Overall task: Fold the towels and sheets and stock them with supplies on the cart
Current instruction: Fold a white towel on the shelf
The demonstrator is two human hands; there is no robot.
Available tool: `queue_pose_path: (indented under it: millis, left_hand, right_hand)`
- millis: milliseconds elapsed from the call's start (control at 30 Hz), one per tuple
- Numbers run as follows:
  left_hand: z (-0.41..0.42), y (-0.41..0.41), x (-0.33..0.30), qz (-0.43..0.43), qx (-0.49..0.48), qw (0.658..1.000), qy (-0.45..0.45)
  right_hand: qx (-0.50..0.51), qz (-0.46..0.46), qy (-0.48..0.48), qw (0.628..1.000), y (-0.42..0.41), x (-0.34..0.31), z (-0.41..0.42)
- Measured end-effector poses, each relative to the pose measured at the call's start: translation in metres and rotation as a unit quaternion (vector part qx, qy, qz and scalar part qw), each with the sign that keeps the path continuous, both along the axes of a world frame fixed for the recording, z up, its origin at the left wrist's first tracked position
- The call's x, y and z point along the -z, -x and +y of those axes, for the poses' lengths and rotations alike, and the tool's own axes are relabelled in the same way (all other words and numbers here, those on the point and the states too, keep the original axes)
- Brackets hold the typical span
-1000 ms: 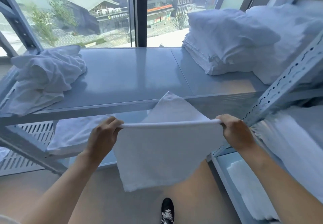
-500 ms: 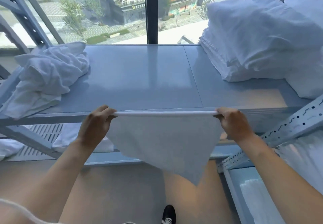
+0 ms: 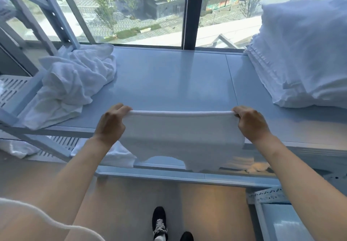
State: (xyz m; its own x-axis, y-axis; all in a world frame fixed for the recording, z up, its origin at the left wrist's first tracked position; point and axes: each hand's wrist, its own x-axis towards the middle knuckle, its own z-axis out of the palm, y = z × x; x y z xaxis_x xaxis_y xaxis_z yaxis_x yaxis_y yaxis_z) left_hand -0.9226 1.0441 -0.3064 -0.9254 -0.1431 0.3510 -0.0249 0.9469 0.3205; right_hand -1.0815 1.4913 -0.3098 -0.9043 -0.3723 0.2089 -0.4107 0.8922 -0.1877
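Both hands, my left hand (image 3: pixel 110 122) and right hand (image 3: pixel 251 123), are pinching the folded towel (image 3: pixel 180 131); next I'm judging it needs lowering flat onto the shelf (image 3: pixel 169 79).

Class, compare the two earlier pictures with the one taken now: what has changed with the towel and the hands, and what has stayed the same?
Both hands, left hand and right hand, carried the folded towel up and forward, from below the shelf edge to over the shelf. Its loose flap is tucked behind. Grip unchanged; crumpled towels and folded stack stayed put.
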Motion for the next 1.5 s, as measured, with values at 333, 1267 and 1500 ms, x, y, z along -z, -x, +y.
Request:
queue_pose_path:
  millis: [333, 1267, 1500]
  left_hand:
    - [-0.026, 0.091, 0.046, -0.081, 0.004, 0.997, -0.011]
    - [0.042, 0.055, 0.099, -0.213, 0.038, 0.975, 0.054]
    - [0.018, 0.163, 0.094, -0.226, 0.026, 0.973, 0.026]
  right_hand:
    - [0.096, -0.064, -0.039, 0.993, 0.056, 0.027, -0.049]
    - [-0.112, -0.140, -0.073, 0.981, 0.008, 0.081, -0.153]
    - [-0.103, -0.138, -0.085, 0.981, 0.117, 0.071, -0.185]
